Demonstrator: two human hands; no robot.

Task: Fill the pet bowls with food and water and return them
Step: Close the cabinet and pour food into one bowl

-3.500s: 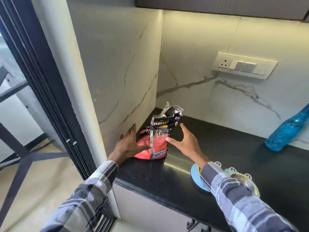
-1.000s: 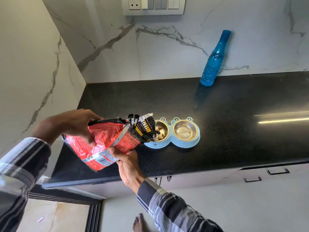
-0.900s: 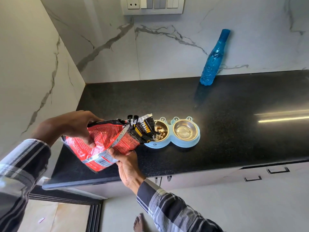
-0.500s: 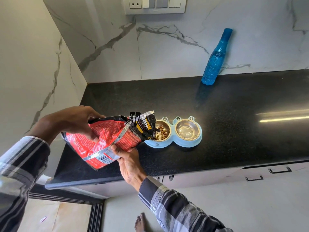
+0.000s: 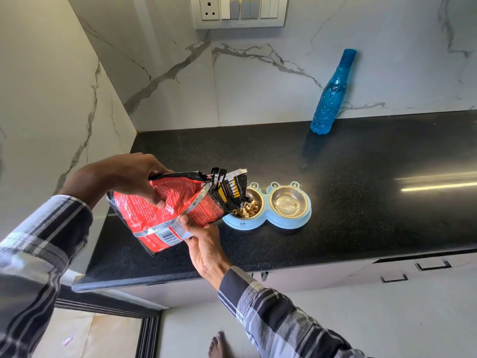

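Note:
A light blue double pet bowl stand (image 5: 268,223) sits on the black counter (image 5: 361,202) near its front edge. The left steel bowl (image 5: 254,202) holds brown kibble; the right steel bowl (image 5: 289,202) holds no kibble. A red and black pet food bag (image 5: 180,210) is tipped on its side, its open mouth over the left bowl. My left hand (image 5: 129,177) grips the bag from above. My right hand (image 5: 204,241) holds it from below.
A blue plastic bottle (image 5: 331,94) leans against the marble back wall at the counter's rear. A switch panel (image 5: 240,10) is on the wall above. Marble side wall stands at left. Drawer handles (image 5: 433,266) sit below the counter. A bare foot (image 5: 219,347) is on the floor.
Both hands lifted the bag from the counter corner and tipped it over the left bowl. Over the last second, more kibble has collected in that bowl.

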